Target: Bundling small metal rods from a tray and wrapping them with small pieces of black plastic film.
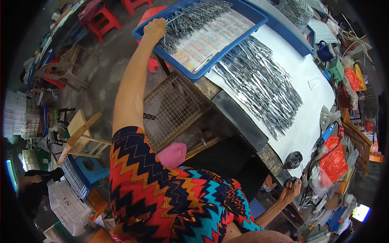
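Observation:
My left hand (pixel 156 30) is closed at the left end of a blue plastic tray (pixel 197 75), beside a heap of thin dark metal pieces (pixel 190 20); its fingertips are hidden, so what it grips cannot be seen. Printed sheeting (pixel 216 34) lines the tray, with one loose metal piece near the front rim. To the right, a wide spread of shiny slender metal pieces (pixel 259 87) lies on white sheet (pixel 312 81). At the table's near right corner, my right hand (pixel 291 190) has its fingers curled. A black balled-up plastic bag (pixel 293 160) sits just beyond it.
A blue-handled tool (pixel 327 133) with a cord lies by a red plastic bag (pixel 334 158) on the right. A blue mug (pixel 325 52) and a green box (pixel 335 69) stand farther back. Below the tray is a wire rack (pixel 174 109); stools and chairs (pixel 83 135) stand left.

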Demonstrator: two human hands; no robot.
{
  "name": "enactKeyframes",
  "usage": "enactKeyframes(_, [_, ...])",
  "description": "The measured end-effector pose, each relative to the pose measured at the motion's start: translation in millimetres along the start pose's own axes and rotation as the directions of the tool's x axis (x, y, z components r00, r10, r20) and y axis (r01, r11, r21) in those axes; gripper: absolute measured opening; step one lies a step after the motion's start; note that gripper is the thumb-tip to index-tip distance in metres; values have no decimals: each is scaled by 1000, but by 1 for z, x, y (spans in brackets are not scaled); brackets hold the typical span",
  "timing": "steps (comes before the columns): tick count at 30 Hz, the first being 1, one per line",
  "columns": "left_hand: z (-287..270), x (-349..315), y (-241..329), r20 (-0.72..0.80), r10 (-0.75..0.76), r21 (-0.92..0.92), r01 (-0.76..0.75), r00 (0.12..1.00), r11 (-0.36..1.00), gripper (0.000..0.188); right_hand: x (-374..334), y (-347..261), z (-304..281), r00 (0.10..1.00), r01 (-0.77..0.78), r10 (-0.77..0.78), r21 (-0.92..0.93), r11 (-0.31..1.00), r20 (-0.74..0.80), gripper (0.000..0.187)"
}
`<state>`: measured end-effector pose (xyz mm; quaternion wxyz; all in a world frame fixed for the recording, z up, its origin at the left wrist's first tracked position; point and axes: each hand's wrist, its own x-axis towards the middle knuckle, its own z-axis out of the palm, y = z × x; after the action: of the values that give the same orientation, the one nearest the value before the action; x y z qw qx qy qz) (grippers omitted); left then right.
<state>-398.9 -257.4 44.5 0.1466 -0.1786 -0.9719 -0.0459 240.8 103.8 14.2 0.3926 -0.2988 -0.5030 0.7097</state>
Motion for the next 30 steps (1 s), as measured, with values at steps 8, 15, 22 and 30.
enactKeyframes(8, [-7,3,9,136,-79,61,71,987,996,23,0,1,6,1000,-7,6,-32,999,-26,12])
enactKeyframes(15, [-8,-2,17,146,-118,86,106,982,991,23,-1,1,6,998,-4,1,-60,998,-60,12])
enactKeyframes(22, [-5,0,14,144,-92,49,86,985,995,23,1,1,6,998,-15,10,-86,996,-55,11])
enactKeyframes(30, [-3,-1,15,137,-69,49,63,988,997,22,0,1,0,999,-13,11,-62,998,-33,11])
